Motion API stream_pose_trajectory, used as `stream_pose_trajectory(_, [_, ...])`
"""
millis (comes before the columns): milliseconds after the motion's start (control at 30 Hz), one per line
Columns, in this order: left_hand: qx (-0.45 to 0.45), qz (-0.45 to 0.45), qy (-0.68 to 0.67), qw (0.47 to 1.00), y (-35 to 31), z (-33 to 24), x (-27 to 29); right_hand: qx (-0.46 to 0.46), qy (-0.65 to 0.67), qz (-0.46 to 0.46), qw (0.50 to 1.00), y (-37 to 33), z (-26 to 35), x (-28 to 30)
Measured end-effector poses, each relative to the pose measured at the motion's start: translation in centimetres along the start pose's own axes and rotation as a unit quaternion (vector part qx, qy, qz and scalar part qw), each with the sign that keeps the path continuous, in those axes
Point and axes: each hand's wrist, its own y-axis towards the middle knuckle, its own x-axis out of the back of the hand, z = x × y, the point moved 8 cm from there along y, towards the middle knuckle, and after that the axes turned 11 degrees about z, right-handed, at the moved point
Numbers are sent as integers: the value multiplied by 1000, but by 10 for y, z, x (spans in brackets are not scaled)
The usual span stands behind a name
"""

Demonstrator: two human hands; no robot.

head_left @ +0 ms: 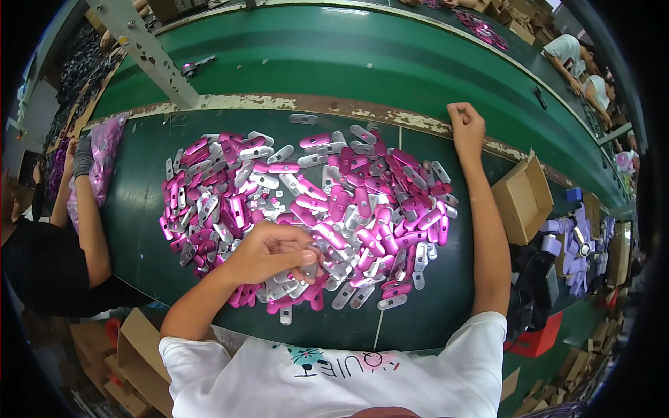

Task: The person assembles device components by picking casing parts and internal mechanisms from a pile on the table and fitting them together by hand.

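Across a dark green table [139,233] in a crowded workshop, works with two bare hands at a wide heap [339,202] of small pink and silver pieces, long and round-ended. Pinches a silver piece [309,270] between thumb and fingertips of the left hand [268,252], just above the near side of the heap. Stretches the right hand [467,129] out past the far right of the heap, beside a chipped, pale ledge [341,106], with fingers curled inward; cannot tell whether gripping anything there. Has one lone silver cover [303,119] lying flat on the table, just beyond the far edge of the heap. Faces a long green belt [300,45] farther beyond the heap, with a scuffed metal post [150,59] slanting up at far left. Has an open cardboard box [524,198] to the right of the heap, and a cluster of light purple parts [575,247] farther right. Shares the scene with a co-worker in black [49,265] to the left of the heap, grey-cuffed hand at a pink plastic bag [106,157]. Has more people [568,59] bent over work far beyond the heap, toward the right.
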Motion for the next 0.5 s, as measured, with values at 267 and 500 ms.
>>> stream_pose_trajectory(267, [61,31,-16,998,-1,6,-11,-5,-8,1,1000,-3,10,2])
stream_pose_trajectory(500, [59,25,-41,997,1,1,-12,-9,2,9,1000,-2,6,-1])
